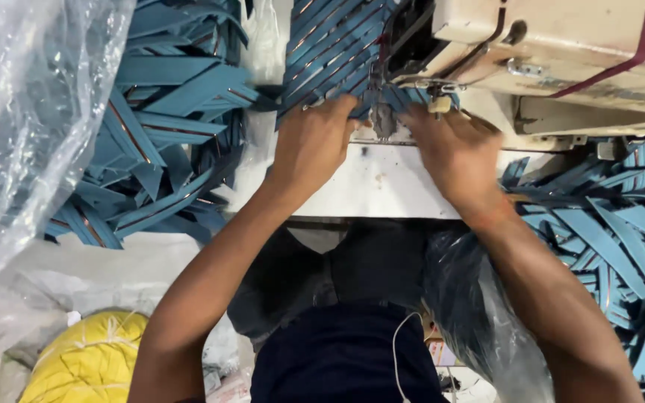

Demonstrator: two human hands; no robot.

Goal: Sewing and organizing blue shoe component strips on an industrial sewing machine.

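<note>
My left hand (315, 145) presses on a blue fabric strip (337, 52) just left of the sewing machine's needle and presser foot (381, 119). My right hand (453, 153) lies flat on the right side of the needle, fingers on the same strip under the cream machine head (561, 45). Both hands rest on the white machine bed (371, 183). The strip runs away from me in a band of several joined pieces.
A heap of blue strips (166, 134) lies at the left, partly under a clear plastic sheet (24, 112). Another heap (614, 239) fills the right side. A yellow bundle (87, 358) sits at the lower left. A dark plastic bag (457, 298) hangs by my right forearm.
</note>
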